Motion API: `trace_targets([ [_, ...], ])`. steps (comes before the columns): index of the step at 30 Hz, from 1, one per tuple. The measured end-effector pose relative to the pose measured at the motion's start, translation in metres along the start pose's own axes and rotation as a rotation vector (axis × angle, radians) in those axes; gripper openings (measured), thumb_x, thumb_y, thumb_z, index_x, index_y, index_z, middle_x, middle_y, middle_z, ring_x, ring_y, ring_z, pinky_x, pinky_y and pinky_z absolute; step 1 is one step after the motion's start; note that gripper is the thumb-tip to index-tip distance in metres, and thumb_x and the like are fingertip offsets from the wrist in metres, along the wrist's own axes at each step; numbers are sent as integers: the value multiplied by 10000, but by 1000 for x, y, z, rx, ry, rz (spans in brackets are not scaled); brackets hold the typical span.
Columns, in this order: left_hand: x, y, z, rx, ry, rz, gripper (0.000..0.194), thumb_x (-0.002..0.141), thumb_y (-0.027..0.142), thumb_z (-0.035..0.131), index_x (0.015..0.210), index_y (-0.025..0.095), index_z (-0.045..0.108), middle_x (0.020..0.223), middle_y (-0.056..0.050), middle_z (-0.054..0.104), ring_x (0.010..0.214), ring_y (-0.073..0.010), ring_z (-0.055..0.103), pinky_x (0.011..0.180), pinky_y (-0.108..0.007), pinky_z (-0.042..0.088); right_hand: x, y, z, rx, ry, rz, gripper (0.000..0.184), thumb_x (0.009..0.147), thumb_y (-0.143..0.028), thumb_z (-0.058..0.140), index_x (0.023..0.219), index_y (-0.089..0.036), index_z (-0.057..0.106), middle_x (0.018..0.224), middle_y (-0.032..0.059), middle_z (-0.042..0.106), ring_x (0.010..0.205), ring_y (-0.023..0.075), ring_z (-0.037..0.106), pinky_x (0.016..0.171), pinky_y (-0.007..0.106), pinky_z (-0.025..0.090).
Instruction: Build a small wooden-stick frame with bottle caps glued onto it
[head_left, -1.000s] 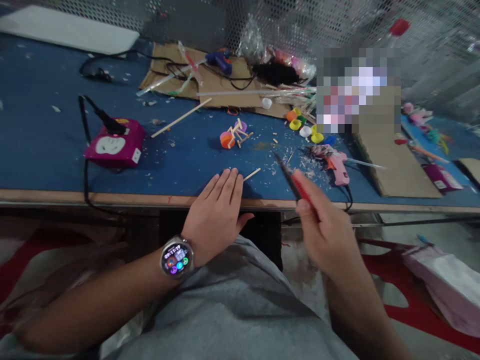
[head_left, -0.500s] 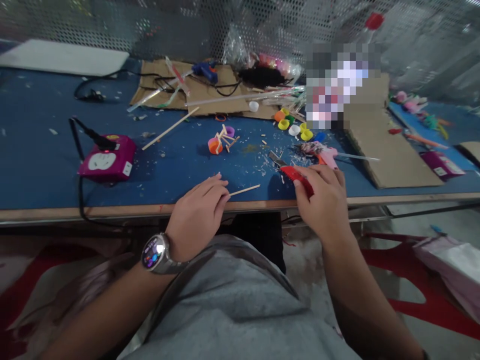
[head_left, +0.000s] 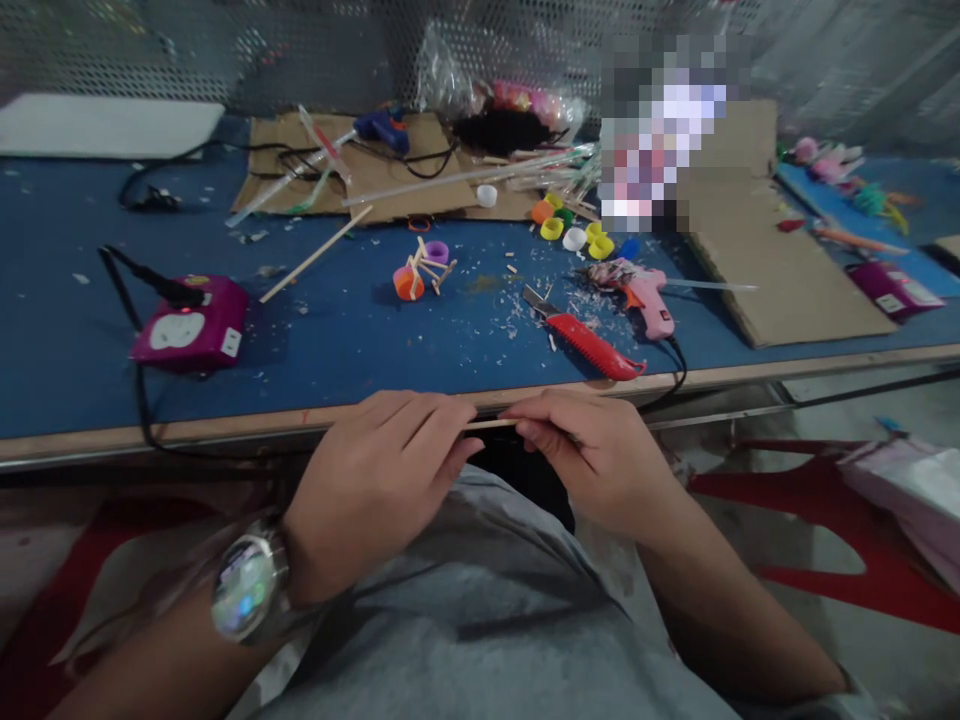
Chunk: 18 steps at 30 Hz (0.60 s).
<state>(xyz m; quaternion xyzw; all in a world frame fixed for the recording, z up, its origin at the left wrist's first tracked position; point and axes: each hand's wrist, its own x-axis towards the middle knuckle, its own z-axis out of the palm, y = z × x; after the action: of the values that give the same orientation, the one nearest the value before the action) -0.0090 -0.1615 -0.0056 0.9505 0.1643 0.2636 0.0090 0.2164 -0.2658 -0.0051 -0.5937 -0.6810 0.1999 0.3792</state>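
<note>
A thin wooden stick (head_left: 491,424) spans the gap between my two hands, just in front of the table's near edge. My left hand (head_left: 382,480) is closed on its left end, and my right hand (head_left: 592,450) pinches the other end between thumb and fingers. Beyond the right hand a red utility knife (head_left: 589,345) lies on the blue tabletop, its blade out and pointing away to the left. Farther back, short stick pieces (head_left: 429,265) form a small frame touching an orange bottle cap (head_left: 408,284) and a purple cap (head_left: 436,252).
A pink glue gun (head_left: 649,300) lies behind the knife among shavings. Several coloured caps (head_left: 574,239) sit near cardboard (head_left: 787,270). To the left are a magenta power socket (head_left: 199,320) with a cable and a longer stick (head_left: 315,255). A blue glue gun (head_left: 382,125) rests at the back.
My right hand has let go of the utility knife on the table and taken the stick's right end. Both hands and the stick have come nearer to my body.
</note>
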Motion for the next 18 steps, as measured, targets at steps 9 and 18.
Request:
trace_targets([
  [9,3,-3,-18,-57,-69,-14,262,1150,229,526,996,211,736,883,-31,808,737,-211,734,649,-358,502,-5,5,-15,-146,-82,112,271,1096,-333,667,863,-223,751,723,-19,735,636,149,631,617,280,418],
  [18,1,-4,-23,-88,-78,-92,344,1184,283,455,1030,198,751,976,-25,859,775,-198,780,668,-342,532,-19,32,-34,-328,101,153,289,1076,-200,553,1253,-211,780,1157,103,791,978,245,739,854,382,536],
])
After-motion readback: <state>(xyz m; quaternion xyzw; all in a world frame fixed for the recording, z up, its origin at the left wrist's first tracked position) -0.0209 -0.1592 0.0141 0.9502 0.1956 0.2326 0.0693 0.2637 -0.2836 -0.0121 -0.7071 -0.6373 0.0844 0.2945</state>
